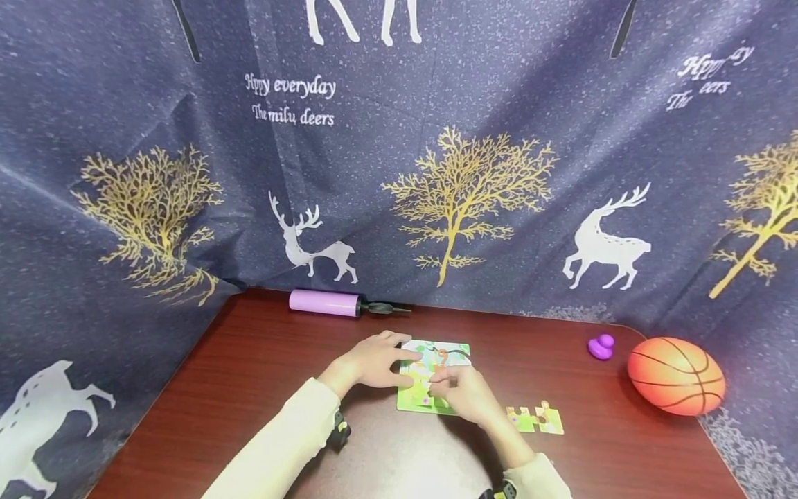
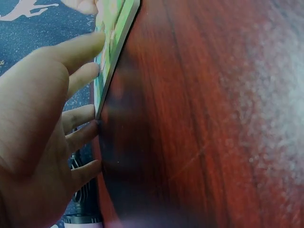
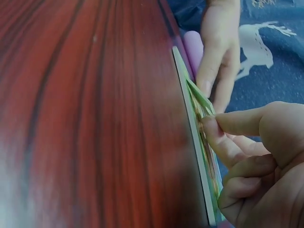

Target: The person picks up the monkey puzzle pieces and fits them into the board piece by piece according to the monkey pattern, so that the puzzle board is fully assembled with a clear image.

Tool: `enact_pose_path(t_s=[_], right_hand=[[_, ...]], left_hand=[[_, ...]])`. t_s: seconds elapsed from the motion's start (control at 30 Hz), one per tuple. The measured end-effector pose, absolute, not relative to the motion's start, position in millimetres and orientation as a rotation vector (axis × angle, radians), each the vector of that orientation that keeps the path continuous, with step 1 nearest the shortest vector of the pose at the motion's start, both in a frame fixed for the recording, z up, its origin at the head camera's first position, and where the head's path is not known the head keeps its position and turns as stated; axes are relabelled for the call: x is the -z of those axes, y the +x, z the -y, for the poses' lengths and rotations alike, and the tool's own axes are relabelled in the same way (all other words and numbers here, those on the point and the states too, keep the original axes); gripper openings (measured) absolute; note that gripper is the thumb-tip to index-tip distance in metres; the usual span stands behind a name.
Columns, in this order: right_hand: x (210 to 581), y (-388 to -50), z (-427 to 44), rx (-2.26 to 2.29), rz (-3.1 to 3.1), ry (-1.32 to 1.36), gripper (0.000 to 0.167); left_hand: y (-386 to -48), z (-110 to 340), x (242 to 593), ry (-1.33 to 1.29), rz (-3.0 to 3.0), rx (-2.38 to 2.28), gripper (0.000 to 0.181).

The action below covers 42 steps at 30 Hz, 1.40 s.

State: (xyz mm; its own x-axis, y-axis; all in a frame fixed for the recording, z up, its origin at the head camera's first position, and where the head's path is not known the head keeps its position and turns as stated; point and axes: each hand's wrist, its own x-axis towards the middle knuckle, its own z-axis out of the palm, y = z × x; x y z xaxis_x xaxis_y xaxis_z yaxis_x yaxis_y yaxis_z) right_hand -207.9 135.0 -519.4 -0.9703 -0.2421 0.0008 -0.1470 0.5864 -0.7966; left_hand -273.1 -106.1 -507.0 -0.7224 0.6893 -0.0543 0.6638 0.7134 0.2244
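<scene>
A square jigsaw puzzle board (image 1: pixel 458 350), printed in bright green, yellow and pale blue, lies on the table. My left hand (image 1: pixel 376 362) is at its left side, fingers spread and mostly straight; in the left wrist view the thumb (image 2: pixel 85 50) touches the board's face. Between thumb and forefinger, my right hand (image 1: pixel 464 394) pinches a green-edged puzzle piece (image 3: pixel 200 96). That piece is tilted, one end raised off the board, near the left fingertips. The right hand's other fingers are curled, and its back hides part of the board in the head view.
Loose puzzle pieces (image 1: pixel 550 420) lie right of the board, beside my right forearm. A purple hand pump (image 1: pixel 324 303) is at the table's back edge. Farther right are a purple rubber duck (image 1: pixel 601 346) and an orange basketball (image 1: pixel 676 376). Patterned dark cloth (image 1: pixel 374 152) hangs behind the table.
</scene>
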Motion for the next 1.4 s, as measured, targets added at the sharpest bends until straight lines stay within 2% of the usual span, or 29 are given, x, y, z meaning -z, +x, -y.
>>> enact_pose_path(t_s=[0.37,0.6,0.73,0.97,1.23,1.4], right_hand=[[517,-208,-125,1.217,-2.768,-0.532,0.011],[514,-206,-129,1.028,-2.788,-0.705,0.033],[513,-205,-129,0.945,-2.809,-0.735,0.039],[513,-204,-128,0.938,-2.805,-0.725,0.037],[515,-205,-129,0.937,-2.819,-0.700,0.038],[516,-205,-127,0.944,-2.819,-0.670,0.039]], left_hand=[[-273,107,509,1.105,-2.769,-0.316,0.065],[-273,108,508,1.112,-2.772,-0.331,0.065],[-272,108,506,1.106,-2.768,-0.338,0.064],[-267,109,510,1.124,-2.784,-0.273,0.064],[-245,108,513,1.362,-2.875,-0.121,0.043],[-229,109,511,1.390,-2.877,-0.068,0.046]])
